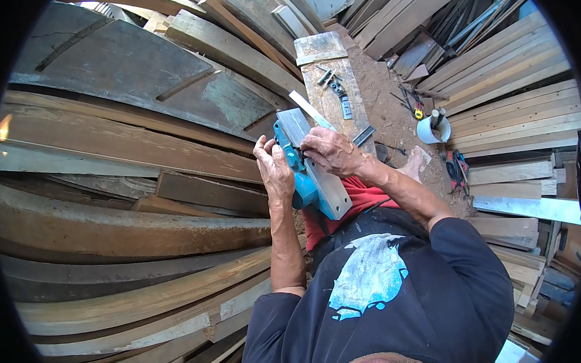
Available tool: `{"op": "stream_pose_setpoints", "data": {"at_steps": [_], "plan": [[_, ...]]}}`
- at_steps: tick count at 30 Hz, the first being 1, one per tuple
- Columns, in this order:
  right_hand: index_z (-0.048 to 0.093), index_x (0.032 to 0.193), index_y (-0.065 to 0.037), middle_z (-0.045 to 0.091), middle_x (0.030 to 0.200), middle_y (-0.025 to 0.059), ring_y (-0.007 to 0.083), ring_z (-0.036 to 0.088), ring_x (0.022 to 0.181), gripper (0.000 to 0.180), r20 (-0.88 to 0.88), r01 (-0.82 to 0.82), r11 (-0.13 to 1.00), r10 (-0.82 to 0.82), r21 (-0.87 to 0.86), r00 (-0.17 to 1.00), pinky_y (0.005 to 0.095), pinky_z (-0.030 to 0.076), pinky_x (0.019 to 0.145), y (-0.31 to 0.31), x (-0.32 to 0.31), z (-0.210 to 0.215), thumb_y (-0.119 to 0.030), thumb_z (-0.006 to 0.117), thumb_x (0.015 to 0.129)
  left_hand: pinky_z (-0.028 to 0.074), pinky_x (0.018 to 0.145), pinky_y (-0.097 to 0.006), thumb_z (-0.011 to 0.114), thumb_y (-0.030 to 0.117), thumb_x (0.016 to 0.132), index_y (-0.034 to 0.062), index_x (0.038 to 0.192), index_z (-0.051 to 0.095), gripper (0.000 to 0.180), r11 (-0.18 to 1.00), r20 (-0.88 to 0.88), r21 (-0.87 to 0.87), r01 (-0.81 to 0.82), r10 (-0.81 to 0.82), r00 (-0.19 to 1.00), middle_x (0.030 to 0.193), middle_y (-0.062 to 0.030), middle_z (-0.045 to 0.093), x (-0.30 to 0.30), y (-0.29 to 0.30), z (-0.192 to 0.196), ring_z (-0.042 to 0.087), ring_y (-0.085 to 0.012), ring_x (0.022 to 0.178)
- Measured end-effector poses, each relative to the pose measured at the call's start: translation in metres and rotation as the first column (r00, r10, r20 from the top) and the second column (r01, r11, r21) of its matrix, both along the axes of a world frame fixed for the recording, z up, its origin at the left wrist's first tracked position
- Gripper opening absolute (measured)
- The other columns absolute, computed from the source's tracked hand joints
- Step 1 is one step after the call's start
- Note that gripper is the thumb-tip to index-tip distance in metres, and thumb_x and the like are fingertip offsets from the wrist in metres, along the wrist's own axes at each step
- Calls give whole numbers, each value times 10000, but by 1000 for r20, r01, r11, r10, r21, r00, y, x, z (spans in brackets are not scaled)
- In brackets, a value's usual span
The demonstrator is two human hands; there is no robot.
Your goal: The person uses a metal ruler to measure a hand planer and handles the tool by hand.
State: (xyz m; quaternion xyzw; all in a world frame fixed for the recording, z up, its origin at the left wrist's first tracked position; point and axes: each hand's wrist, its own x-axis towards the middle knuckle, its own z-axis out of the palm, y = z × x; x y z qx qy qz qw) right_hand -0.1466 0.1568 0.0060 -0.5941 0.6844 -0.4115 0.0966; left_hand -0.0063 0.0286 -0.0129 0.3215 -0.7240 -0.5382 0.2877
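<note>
A teal electric planer [305, 191] lies upturned across my lap, its flat grey metal sole [329, 185] facing up. My left hand [277, 173] is closed against the planer's left side, thumb and fingers bent at its edge. Over the gap in the middle of the sole, my right hand [333, 152] has its fingers pinched together. Whatever they grip there is too small or hidden to make out. Just beyond the planer, a pale flat strip [311, 110] rests against the wooden plank bench [321, 55]. A dark metal bar [364, 136] is close to my right wrist.
Small metal tools [328, 76] and a blue-grey block [346, 108] lie on the bench. To the right are a yellow tape measure [418, 113], a white bucket [433, 133] and a red-and-black tool [457, 170]. Stacked boards [132, 222] crowd the left; more timber [512, 119] lines the right.
</note>
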Motion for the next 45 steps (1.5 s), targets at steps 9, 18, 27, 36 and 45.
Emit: {"op": "stream_pose_setpoints", "data": {"at_steps": [9,18,27,36,45], "plan": [[650,988,-48,596,898,125,334,608,879,126,-65,-24,999,27,38,998,429,507,781,-4,-4,5,-101,685,879,430,996,-419,421,349,1054,-70,1414,331,560,1000,12,-5,-2,2,1000,1256,-251,516,0,-1,0,550,-316,1129],[641,982,-47,604,899,133,335,617,876,116,-75,11,999,-8,40,997,426,510,789,-5,-2,2,-129,670,904,423,1002,-417,422,340,1053,-74,1412,330,556,1000,19,-14,2,-2,1000,1252,-249,516,2,-4,-3,543,-312,1131],[634,1137,-53,668,984,198,385,642,937,290,-135,507,820,-489,265,862,466,511,868,66,-95,-80,-247,643,920,446,955,-393,463,367,1054,-44,1407,347,555,998,62,64,-2,-2,998,1178,-192,564,5,-7,-3,555,-261,1058],[558,1236,-32,660,1144,263,424,635,1098,487,-65,513,502,-668,696,741,485,487,954,98,-94,-152,-293,727,861,456,949,-397,490,315,1046,-30,1402,361,512,999,134,41,20,-25,991,1153,-182,594,1,0,8,579,-258,1043],[712,956,-22,700,852,182,287,685,808,261,287,300,842,-453,447,844,403,520,755,95,-108,-73,-257,651,860,432,998,-402,431,398,1066,-24,1404,364,544,998,102,61,14,-20,995,1237,-206,569,4,-14,-3,568,-294,1127]]}}
